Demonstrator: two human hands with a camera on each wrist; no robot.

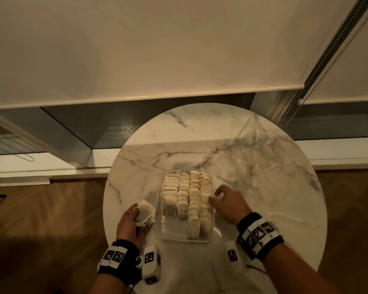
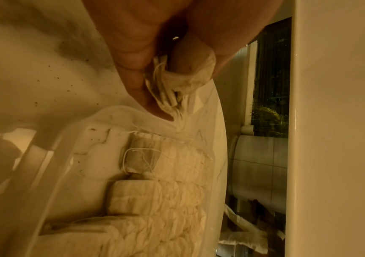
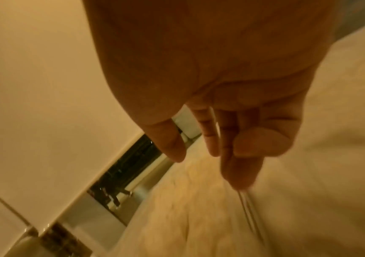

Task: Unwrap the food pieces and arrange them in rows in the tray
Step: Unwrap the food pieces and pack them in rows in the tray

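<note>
A clear plastic tray [image 1: 174,237] sits on the round marble table [image 1: 253,166]. It holds several rows of pale, unwrapped tea-bag-like pieces [image 1: 187,198], standing on edge; its near-left corner is bare. My left hand [image 1: 129,221] hovers left of the tray and grips a small stack of the same pieces [image 1: 146,213]. In the left wrist view the fingers [image 2: 133,43] pinch that stack [image 2: 177,83] above the filled rows [image 2: 166,191]. My right hand [image 1: 221,198] hangs over the tray's right edge with fingers loosely extended and nothing held [image 3: 221,87]; the view is blurred.
The table stands against a window sill [image 1: 40,166] with a lowered roller blind [image 1: 136,49] and its bead chain [image 1: 319,66]. Wooden floor [image 1: 40,219] surrounds the table. Bare marble lies beyond and right of the tray.
</note>
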